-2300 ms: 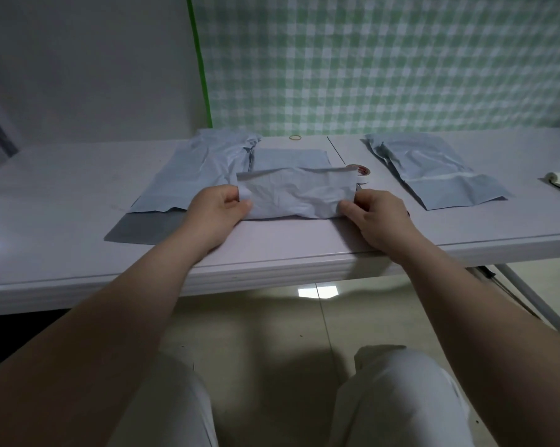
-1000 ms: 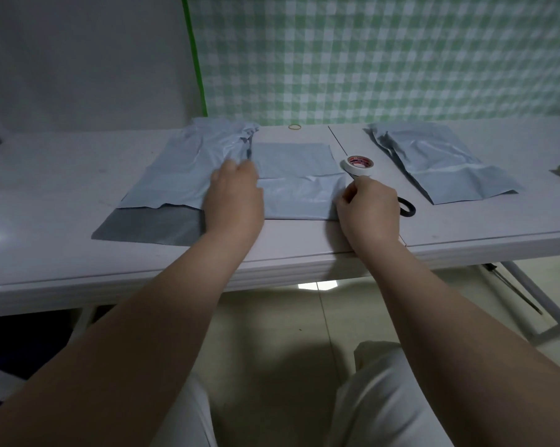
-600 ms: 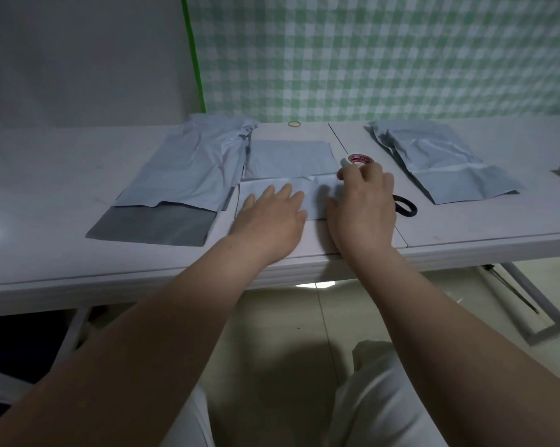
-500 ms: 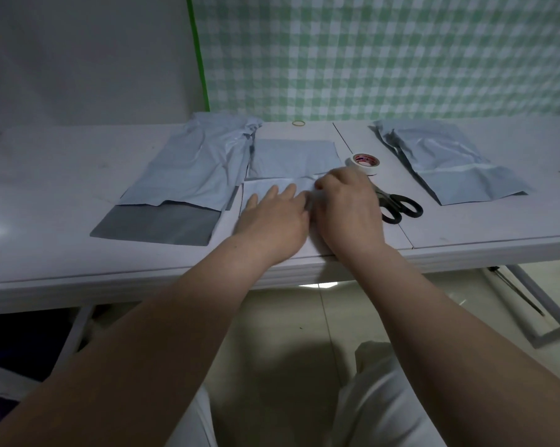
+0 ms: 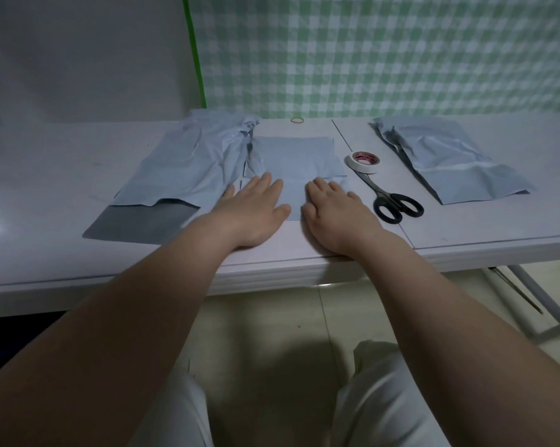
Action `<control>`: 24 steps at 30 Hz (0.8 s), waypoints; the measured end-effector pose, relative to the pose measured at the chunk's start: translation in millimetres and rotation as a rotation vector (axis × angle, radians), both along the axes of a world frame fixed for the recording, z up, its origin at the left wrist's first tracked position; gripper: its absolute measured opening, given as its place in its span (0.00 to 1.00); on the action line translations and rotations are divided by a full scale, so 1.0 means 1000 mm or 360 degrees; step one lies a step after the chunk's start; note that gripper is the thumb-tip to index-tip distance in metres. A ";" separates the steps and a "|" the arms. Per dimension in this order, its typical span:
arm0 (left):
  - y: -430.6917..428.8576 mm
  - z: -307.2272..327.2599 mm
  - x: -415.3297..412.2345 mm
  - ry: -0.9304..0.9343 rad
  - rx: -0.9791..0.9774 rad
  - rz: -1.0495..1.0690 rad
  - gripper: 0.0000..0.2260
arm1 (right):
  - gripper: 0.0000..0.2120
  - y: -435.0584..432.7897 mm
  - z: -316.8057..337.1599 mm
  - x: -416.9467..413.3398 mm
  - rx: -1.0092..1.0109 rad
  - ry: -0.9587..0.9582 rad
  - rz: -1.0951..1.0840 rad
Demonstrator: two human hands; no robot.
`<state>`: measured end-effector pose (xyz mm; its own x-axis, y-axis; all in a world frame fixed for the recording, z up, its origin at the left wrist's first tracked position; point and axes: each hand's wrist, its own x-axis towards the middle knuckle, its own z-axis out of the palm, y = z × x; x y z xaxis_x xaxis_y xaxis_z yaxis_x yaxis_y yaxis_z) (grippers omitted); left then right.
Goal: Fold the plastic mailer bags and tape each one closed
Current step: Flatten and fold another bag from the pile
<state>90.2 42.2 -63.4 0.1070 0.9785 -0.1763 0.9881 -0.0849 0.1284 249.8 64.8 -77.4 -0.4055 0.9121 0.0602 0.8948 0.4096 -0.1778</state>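
There was one white table in front of me, with a green checked cloth hung behind it. On it I counted three lots of mailers: a crumpled pile at the left, a second pile at the right, and a single mailer between them. I could not tell how many lay in either pile. My two hands came next, then one pair of scissors, one tape roll and one rubber band by the far edge.

The single mailer lay at the table's middle, near the front edge, just right of the left pile. It was pale blue-grey and fairly smooth, with its near part folded into a band across it. My left hand and right hand lay flat on that band, palms down, fingers straight and a little spread, pressing it and gripping nothing.

The mailer sat square to the table edge, the fold running left to right and its sides running away from me; which axis was longer I could not tell. The left pile ran away from me, a dark grey sheet showing at its near end. The right pile slanted, its near end further right. The scissors' black handles pointed toward me, and their blades reached the tape roll.
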 end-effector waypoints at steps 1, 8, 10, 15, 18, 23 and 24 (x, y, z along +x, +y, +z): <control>0.001 0.000 -0.003 -0.0006 -0.0013 0.0023 0.27 | 0.19 0.000 0.000 0.000 -0.0018 -0.0001 -0.0024; 0.000 0.003 -0.008 -0.0051 -0.0042 0.0108 0.31 | 0.18 -0.003 0.015 -0.004 -0.0030 -0.0090 -0.0138; 0.000 0.003 -0.007 -0.0025 -0.0047 0.0119 0.31 | 0.18 0.000 0.014 -0.005 -0.0010 -0.0105 -0.0070; -0.004 0.003 -0.009 -0.0053 -0.0067 0.0101 0.32 | 0.27 0.005 0.003 -0.002 -0.0059 -0.0075 -0.0081; -0.003 0.005 -0.009 -0.0006 -0.0068 0.0152 0.34 | 0.30 0.007 0.001 0.000 -0.0080 -0.0075 -0.0150; -0.004 0.003 -0.009 -0.0132 -0.0041 0.0237 0.34 | 0.31 0.003 0.007 0.001 -0.0040 -0.0053 -0.0193; -0.003 0.002 -0.009 -0.0201 -0.0006 0.0272 0.33 | 0.30 0.002 0.010 0.001 -0.0037 -0.0013 -0.0205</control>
<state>80.7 39.1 -61.1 -0.0389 0.9837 -0.1755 0.9642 0.0831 0.2520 250.8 67.2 -67.9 -0.2854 0.9577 0.0359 0.9411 0.2871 -0.1784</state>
